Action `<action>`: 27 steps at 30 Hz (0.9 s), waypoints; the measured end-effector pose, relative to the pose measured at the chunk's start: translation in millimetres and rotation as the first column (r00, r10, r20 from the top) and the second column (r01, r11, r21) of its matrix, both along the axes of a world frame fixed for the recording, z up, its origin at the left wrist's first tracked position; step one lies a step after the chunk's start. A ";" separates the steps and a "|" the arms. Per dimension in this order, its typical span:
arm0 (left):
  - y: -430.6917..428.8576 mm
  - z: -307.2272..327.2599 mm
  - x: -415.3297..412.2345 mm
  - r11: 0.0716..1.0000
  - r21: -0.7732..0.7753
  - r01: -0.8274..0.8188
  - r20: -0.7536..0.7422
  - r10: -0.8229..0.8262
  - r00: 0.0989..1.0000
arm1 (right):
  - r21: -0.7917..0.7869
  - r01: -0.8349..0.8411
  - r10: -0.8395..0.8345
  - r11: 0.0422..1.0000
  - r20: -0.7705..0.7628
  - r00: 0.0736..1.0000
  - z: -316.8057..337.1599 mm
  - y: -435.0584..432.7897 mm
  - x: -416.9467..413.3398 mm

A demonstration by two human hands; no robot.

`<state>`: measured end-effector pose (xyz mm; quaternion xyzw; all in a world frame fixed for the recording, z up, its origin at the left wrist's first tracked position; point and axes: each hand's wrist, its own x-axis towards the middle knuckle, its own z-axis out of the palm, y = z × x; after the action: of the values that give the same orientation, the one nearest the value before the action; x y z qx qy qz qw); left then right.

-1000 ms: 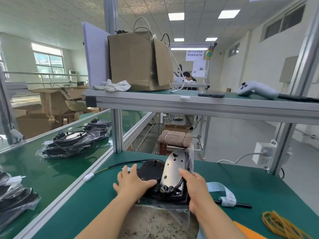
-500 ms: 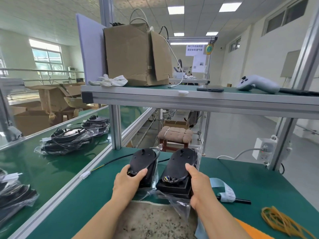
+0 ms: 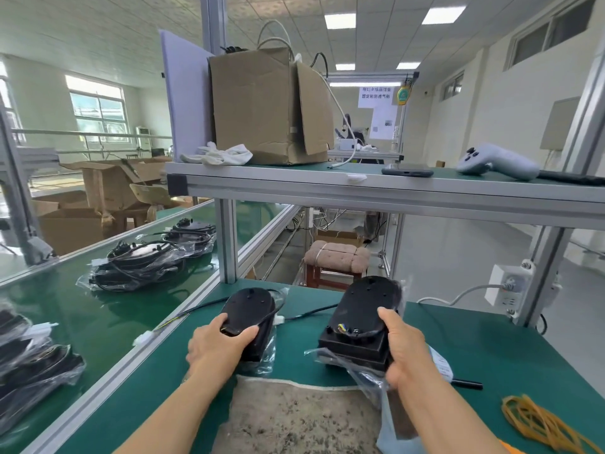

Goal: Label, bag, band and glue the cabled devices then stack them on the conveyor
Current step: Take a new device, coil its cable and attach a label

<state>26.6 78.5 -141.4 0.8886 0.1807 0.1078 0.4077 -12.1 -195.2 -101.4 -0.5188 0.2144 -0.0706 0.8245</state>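
Head view, speckled grey mat (image 3: 294, 417) at near edge, left hand (image 3: 217, 344) gripping one black oval bagged device (image 3: 250, 308), right hand (image 3: 404, 350) gripping a second bagged device (image 3: 363, 309), green bench (image 3: 294, 342) open between them, two bagged heaps (image 3: 137, 270) farther on left green conveyor (image 3: 82, 322).

You get one view, from the camera on your head, looking forward and a little down across the green workbench (image 3: 491, 348). It sits close: your forearms enter at the near edge, with your left hand (image 3: 217, 344) and right hand (image 3: 406, 348) in the lower middle. The wide lens bends the shelf (image 3: 393, 194) overhead, takes in the conveyor (image 3: 82, 316) at left, and reaches the far wall.
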 end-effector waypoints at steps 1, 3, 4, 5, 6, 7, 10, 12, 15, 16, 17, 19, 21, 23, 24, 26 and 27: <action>3.7 -2.9 -0.5 0.998 0.058 -0.003 -0.010 0.004 1.000 | 0.010 0.002 -0.002 1.000 0.014 1.000 2.8 -4.1 -1.0; 7.4 -8.4 -1.9 0.992 0.122 0.015 -0.024 -0.012 1.000 | 0.024 -0.038 0.037 0.999 0.042 0.998 8.5 -6.9 -3.3; 8.5 -8.7 -1.9 0.990 0.137 0.030 -0.038 -0.025 0.999 | 0.032 -0.074 0.072 0.997 0.055 0.996 11.6 -6.5 -4.6; 9.7 -7.6 -2.0 0.986 0.159 0.050 -0.063 -0.040 0.997 | 0.041 -0.115 0.112 0.992 0.069 0.991 14.3 -5.8 -6.8; 10.4 -4.0 -1.9 0.978 0.196 0.072 -0.102 -0.053 0.993 | 0.051 -0.156 0.151 0.986 0.086 0.985 17.3 -5.3 -8.7; 11.4 -0.4 -2.8 0.962 0.257 0.092 -0.144 -0.056 0.988 | 0.057 -0.195 0.189 0.979 0.099 0.977 19.7 -4.7 -11.4; 4.4 14.9 -7.6 0.893 0.440 0.097 -0.071 -0.073 0.995 | 0.046 -0.335 0.327 0.941 0.129 0.936 27.9 -4.3 -22.9; -9.5 28.5 -14.5 0.927 0.365 0.091 0.141 -0.151 0.978 | 0.022 -0.420 0.413 0.907 0.149 0.899 32.8 -4.2 -32.7; -37.5 52.3 -25.4 0.937 -0.207 0.282 0.131 -0.259 0.957 | -0.070 -0.514 0.518 0.855 0.182 0.836 37.1 -3.9 -50.2; -45.3 59.7 -28.9 0.862 -0.389 0.323 0.045 -0.333 0.942 | -0.117 -0.548 0.560 0.828 0.187 0.807 37.7 -3.6 -57.2; -50.8 65.4 -30.8 0.767 -0.531 0.361 -0.017 -0.436 0.900 | -0.172 -0.584 0.608 0.794 0.186 0.772 38.1 -2.8 -64.6; -54.8 73.7 -32.9 0.531 -0.748 0.397 -0.050 -0.642 0.765 | -0.261 -0.656 0.701 0.708 0.149 0.698 38.3 -0.5 -78.9; -54.9 84.7 -34.7 0.319 -0.858 0.403 0.000 -0.784 0.620 | -0.297 -0.716 0.767 0.632 0.104 0.633 37.0 2.4 -92.1; -54.8 99.8 -35.4 0.201 -0.869 0.453 0.132 -0.787 0.603 | -0.301 -0.757 0.806 0.579 0.077 0.586 31.8 5.4 -103.4; -55.4 107.5 -36.0 0.167 -0.871 0.462 0.198 -0.741 0.642 | -0.293 -0.768 0.813 0.569 0.065 0.578 27.6 7.2 -108.7; -57.0 120.0 -38.6 0.124 -0.881 0.457 0.281 -0.640 0.715 | -0.260 -0.772 0.805 0.580 0.041 0.591 17.1 11.6 -117.4; -58.4 123.9 -40.4 0.120 -0.880 0.460 0.304 -0.602 0.739 | -0.239 -0.761 0.788 0.603 0.026 0.615 12.9 15.2 -121.2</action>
<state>-13.8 20.1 -17.5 0.5057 -0.0955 -0.2220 0.8282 -133.3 -180.0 -88.5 -0.6362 -0.0938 0.2392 0.7275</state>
